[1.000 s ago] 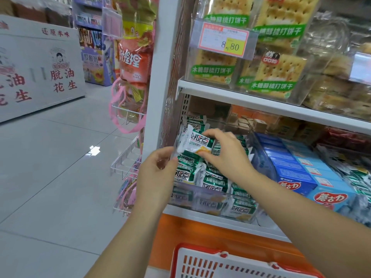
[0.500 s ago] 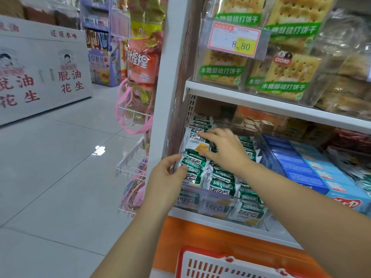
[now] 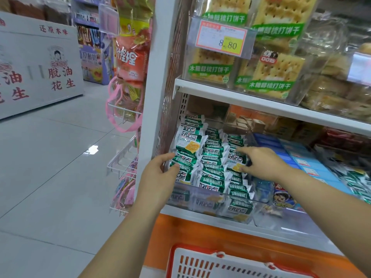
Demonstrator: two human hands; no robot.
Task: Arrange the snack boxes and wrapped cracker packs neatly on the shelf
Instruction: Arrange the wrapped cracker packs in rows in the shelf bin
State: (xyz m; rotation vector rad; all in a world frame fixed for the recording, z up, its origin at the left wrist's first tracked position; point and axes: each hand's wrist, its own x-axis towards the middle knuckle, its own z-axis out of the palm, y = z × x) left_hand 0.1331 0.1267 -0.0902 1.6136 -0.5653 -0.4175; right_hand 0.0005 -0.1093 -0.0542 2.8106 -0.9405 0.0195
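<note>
The step in hand is squaring up the green cracker packs [image 3: 212, 157], which stand in three rows inside the clear bin [image 3: 202, 199] at the left end of the lower shelf [image 3: 210, 217]. The left hand [image 3: 158, 175] sits at the bin's front left corner, its grip closed round the ends of the front packs in the left row. The right hand [image 3: 263, 163] reaches into the right row with thumb and forefinger set either side of an end pack [image 3: 237, 160]; this looks like a light pinch, though the contact is hard to read. To do the step well, the person should probably keep the left hand bracing its row so nothing slides. The right hand would then tip the end pack to the same lean as its neighbours and press it back, clear of the blue boxes [image 3: 301, 157] beside the bin. A larger-looking loose pack [image 3: 189, 140] on the left row still faces forward and likely needs tucking in. Half a second earlier the right hand was over the left and middle rows next to that loose pack, and it has since crossed to the right row. The left hand has stayed at its corner.
</note>
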